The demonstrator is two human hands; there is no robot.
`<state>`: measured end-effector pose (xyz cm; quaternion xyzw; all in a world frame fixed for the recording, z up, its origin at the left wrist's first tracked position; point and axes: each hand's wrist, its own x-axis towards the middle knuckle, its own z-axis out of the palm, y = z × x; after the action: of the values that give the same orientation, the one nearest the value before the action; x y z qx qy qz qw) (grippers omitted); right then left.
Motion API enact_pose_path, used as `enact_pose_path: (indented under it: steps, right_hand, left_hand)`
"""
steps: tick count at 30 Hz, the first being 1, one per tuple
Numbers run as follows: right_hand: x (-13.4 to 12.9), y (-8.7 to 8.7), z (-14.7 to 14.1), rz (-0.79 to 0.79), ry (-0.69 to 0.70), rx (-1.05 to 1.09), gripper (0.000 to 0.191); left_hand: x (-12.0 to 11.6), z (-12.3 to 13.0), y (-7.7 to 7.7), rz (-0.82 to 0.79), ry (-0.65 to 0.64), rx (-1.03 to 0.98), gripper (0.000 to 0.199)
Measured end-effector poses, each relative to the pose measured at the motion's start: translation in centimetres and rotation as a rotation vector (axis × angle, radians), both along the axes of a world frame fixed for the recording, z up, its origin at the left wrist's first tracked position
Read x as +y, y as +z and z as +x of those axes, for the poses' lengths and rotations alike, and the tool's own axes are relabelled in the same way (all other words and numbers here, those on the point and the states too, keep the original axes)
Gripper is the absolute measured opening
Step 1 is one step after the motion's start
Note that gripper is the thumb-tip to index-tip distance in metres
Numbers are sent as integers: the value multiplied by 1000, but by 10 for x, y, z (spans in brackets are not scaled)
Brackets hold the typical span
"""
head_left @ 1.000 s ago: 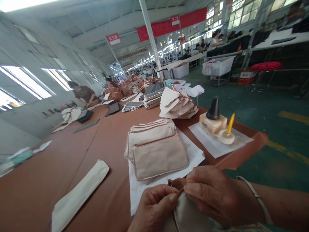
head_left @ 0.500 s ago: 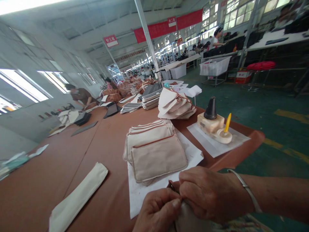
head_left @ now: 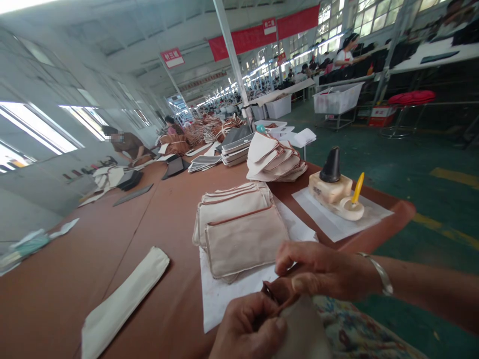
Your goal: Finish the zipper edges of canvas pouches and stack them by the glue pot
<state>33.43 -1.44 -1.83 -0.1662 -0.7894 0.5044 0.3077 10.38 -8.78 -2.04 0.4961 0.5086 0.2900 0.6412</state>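
Low in the view, my left hand [head_left: 249, 324] pinches a beige fabric piece [head_left: 302, 326] with a brown edge. A small dark, shiny part [head_left: 268, 290] shows by its fingertips; I cannot make out what it is. My right hand [head_left: 325, 271], bracelet at the wrist, grips the brown edge between thumb and bent fingers. Just beyond both hands lies a stack of flat beige fabric pieces [head_left: 245, 242] with brown top edges, resting on a white sheet [head_left: 215, 304]. The lower part of the held piece runs out of view.
A white block [head_left: 329, 188] bearing a black cone and a yellow-handled tool stands right on a paper sheet. One long cream strip [head_left: 125, 299] lies left on the brown table [head_left: 149, 224]. More fabric stacks [head_left: 275, 159] sit behind. A person [head_left: 127, 144] works at the far left.
My right hand has moved slightly up and away from the left, its fingers spreading along the brown edge. More of the brown edge shows between the hands. The view has shifted a little.
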Motion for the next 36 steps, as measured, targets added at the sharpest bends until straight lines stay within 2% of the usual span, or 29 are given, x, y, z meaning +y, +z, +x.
enact_pose_path:
  steps: [3, 5, 7, 10, 13, 18, 21, 22, 24, 27, 28, 31, 33, 36]
  right_hand:
    - [-17, -17, -4, 33, 41, 18, 29]
    - [-23, -26, -8, 29, -5, 3, 20]
    - [-25, -31, -12, 3, -55, -12, 12]
    - [-27, -31, -17, -18, -104, -45, 12]
    - [-29, -31, -21, -83, -156, -97, 16]
    - [-29, -36, -27, -283, -201, -159, 7]
    - [-29, -41, -31, -367, -195, -164, 8]
    - [-30, -43, -33, -355, -206, -177, 6]
    - [-34, -46, -38, -231, -248, -211, 3]
    - [-40, -52, -44, -3, -271, -252, 6]
    - [-41, -53, -44, 3, -269, -260, 5]
    - [-40, -55, -42, -133, -279, -221, 7]
    - [-38, -55, -38, -117, -281, -151, 14]
    - [-36, -54, -35, 177, -261, -94, 4]
  left_hand:
    - [-1, 1, 2, 108, 29, 66, 39]
    - [-3, 3, 4, 242, 74, 154, 32]
    - [-4, 4, 3, 392, 101, 276, 21]
    - [-5, 5, -1, 566, 88, 421, 6]
    - [-6, 4, -10, 728, 62, 518, 8]
    - [-6, -2, -30, 990, -3, 735, 17]
    - [-9, -1, -38, 1053, -28, 860, 20]
    - [-11, 0, -39, 1039, -26, 867, 21]
    - [-13, 3, -42, 957, 9, 817, 21]
    - [-12, 6, -45, 690, 96, 590, 23]
    - [-11, 6, -44, 571, 118, 483, 27]
    - [-5, 4, -41, 222, 160, 160, 38]
    - [-4, 3, -37, 65, 184, 36, 41]
    - [-5, 2, -31, -21, 201, -6, 43]
